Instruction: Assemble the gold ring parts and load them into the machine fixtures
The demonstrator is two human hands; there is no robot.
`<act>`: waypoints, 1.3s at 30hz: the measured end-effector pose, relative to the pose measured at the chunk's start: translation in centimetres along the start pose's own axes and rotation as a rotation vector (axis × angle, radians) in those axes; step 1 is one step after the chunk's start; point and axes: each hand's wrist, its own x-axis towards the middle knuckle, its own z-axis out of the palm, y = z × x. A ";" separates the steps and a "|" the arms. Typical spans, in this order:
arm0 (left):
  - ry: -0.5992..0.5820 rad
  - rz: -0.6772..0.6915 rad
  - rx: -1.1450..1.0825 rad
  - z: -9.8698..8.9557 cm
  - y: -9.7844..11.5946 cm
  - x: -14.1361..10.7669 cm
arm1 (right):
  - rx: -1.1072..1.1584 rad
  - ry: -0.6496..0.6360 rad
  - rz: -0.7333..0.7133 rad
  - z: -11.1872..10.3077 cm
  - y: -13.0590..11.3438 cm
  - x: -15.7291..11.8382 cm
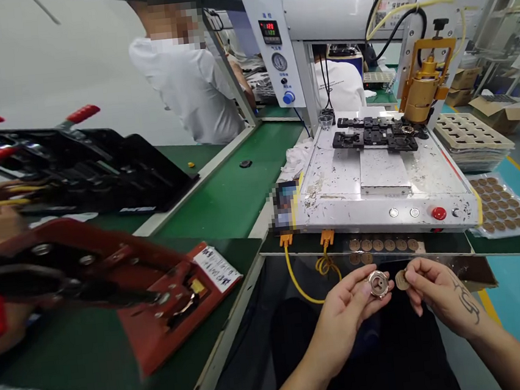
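Between the thumb and fingers of my left hand (pixel 350 300) is a round metal watch case (pixel 378 284), its open face turned toward me. My right hand (pixel 437 291) pinches a thin brown disc (pixel 402 280) by its edge, just right of the case and apart from it. Both hands are above my lap, in front of the bench edge. Similar brown discs (pixel 377 245) lie in a row on the bench edge below the machine, and more fill a clear sheet (pixel 502 203) at the right.
A white press machine (pixel 329 203) with black fixtures (pixel 374 135) and a gold-coloured head (pixel 420 90) stands ahead. A yellow cable (pixel 296 283) hangs at its front. Left are a red clamp fixture (pixel 162 327) and a green belt (pixel 223 192). A person in a white shirt (pixel 185 85) is beyond.
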 end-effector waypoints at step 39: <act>-0.013 0.156 0.150 0.8 -1.9 -1.3 | -0.517 0.074 -0.324 3.4 -0.7 -0.5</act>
